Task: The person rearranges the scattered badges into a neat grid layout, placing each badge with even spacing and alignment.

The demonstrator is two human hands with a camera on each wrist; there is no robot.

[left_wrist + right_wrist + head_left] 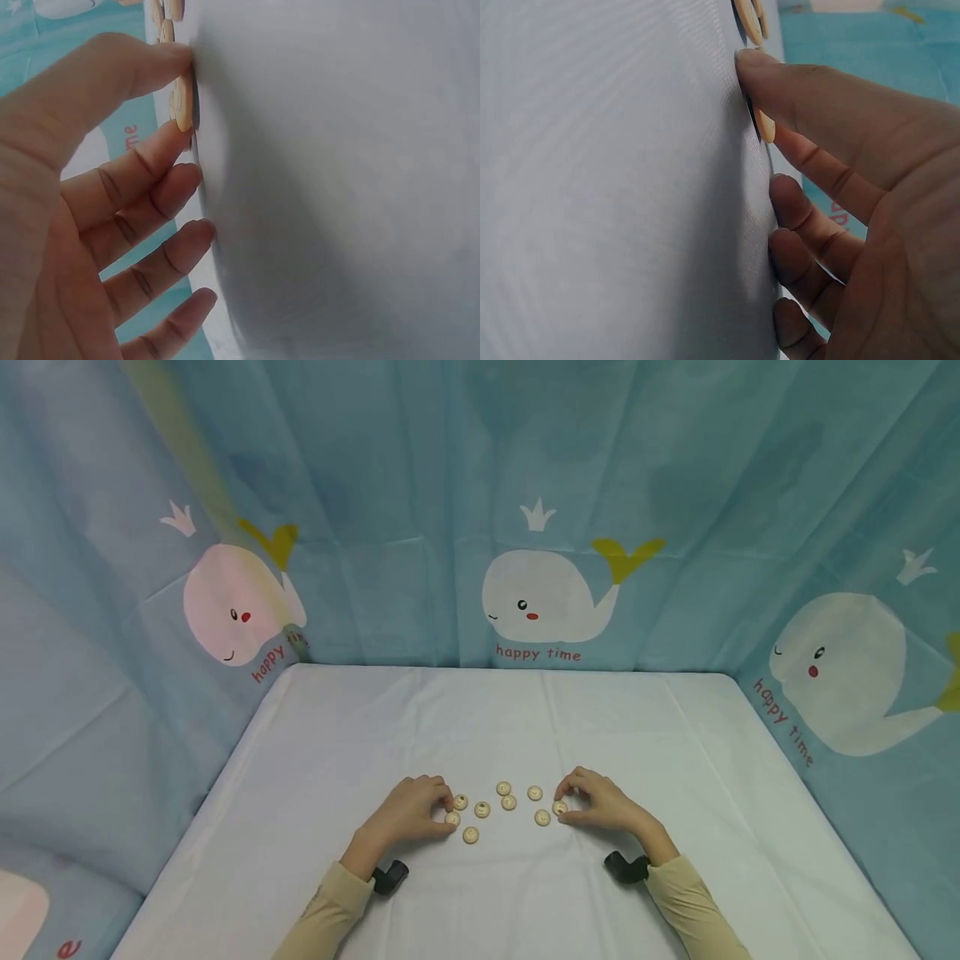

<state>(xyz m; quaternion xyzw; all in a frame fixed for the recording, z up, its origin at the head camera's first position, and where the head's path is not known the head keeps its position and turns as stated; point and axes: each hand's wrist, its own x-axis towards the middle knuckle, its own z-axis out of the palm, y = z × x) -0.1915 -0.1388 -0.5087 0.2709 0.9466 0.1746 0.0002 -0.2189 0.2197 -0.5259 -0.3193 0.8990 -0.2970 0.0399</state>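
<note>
Several small round wooden discs with dark marks on top lie on a white-covered table. My left hand [414, 808] pinches one wooden disc [184, 103] by its edges between thumb and index finger, low at the cloth; the other fingers are spread loosely. At the right end of the group, my right hand [602, 802] has thumb and index finger at opposite edges of another wooden disc [764, 125], pinching it at the table surface. Between the hands lie more discs, among them a front disc [470, 835] and a back disc [503, 788].
The white tablecloth [495, 902] covers the whole table. Blue curtains [390, 602] printed with whales stand along the back and both sides. A black wrist camera [391, 877] sits below the left hand, another black camera [626, 867] below the right.
</note>
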